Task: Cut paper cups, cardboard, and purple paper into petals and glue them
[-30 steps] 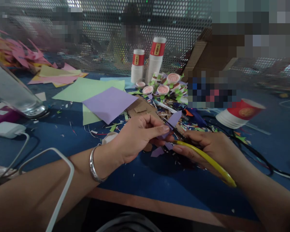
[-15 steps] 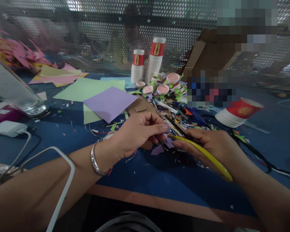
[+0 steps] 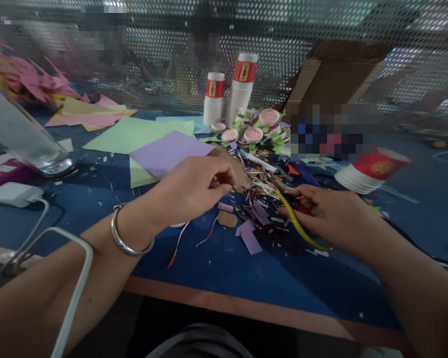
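My left hand [image 3: 194, 191], a silver bangle on its wrist, hovers over the scraps near the purple paper sheet [image 3: 171, 155]. Its fingers are curled, thumb and forefinger close together; whatever they hold, if anything, is too small or hidden to make out. In my right hand [image 3: 328, 211] is a pair of scissors [image 3: 296, 222] with a yellow handle, its dark blades pointing away toward the scrap pile. Purple paper scraps [image 3: 251, 241] and a brown cardboard piece [image 3: 227, 219] lie on the table between the hands.
Stacked paper cups [image 3: 213, 109] stand behind small round paper pieces [image 3: 253, 134] with green bits. A red-and-white cup [image 3: 373, 171] lies tilted at right. At left are a clear glass [image 3: 41, 139], a white charger [image 3: 15, 194] and a white cable crossing before my left arm.
My left hand has moved left, away from the scissors. The scissors have turned more upright in my right hand. Purple scraps now show uncovered on the table.
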`<move>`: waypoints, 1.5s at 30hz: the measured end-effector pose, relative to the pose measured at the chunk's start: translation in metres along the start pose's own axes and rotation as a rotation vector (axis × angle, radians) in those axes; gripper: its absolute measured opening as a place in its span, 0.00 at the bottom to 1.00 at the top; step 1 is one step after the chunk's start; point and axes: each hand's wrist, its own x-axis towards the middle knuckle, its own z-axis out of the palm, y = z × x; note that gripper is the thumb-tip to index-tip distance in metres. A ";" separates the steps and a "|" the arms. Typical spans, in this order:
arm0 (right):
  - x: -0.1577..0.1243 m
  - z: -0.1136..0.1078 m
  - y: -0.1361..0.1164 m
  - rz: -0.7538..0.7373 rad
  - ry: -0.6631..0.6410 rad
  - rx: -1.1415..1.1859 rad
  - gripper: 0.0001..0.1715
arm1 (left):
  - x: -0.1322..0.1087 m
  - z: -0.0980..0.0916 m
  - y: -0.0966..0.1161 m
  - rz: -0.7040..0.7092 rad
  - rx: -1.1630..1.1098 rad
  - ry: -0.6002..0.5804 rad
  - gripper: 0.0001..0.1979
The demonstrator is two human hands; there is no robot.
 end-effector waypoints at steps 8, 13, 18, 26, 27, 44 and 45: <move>-0.004 -0.001 0.000 -0.019 0.022 0.014 0.21 | -0.004 -0.003 0.001 0.012 0.159 -0.264 0.08; -0.006 0.001 0.000 -0.079 0.082 0.000 0.16 | -0.006 -0.004 0.002 0.028 0.153 -0.330 0.09; -0.007 0.008 0.010 -0.147 0.125 -0.026 0.16 | -0.008 -0.003 -0.003 0.095 0.095 -0.329 0.07; -0.020 -0.019 -0.018 -0.271 0.342 0.170 0.21 | 0.002 0.004 -0.003 -0.055 -0.648 -0.139 0.05; -0.021 -0.022 -0.026 -0.294 0.385 0.181 0.20 | 0.003 0.005 0.000 -0.092 -0.786 -0.134 0.06; -0.005 -0.008 -0.059 -0.474 0.532 0.173 0.17 | 0.005 0.001 0.006 -0.110 -0.732 -0.014 0.07; -0.005 -0.006 -0.057 -0.458 0.520 0.187 0.17 | 0.004 -0.004 0.004 -0.092 -0.651 -0.039 0.07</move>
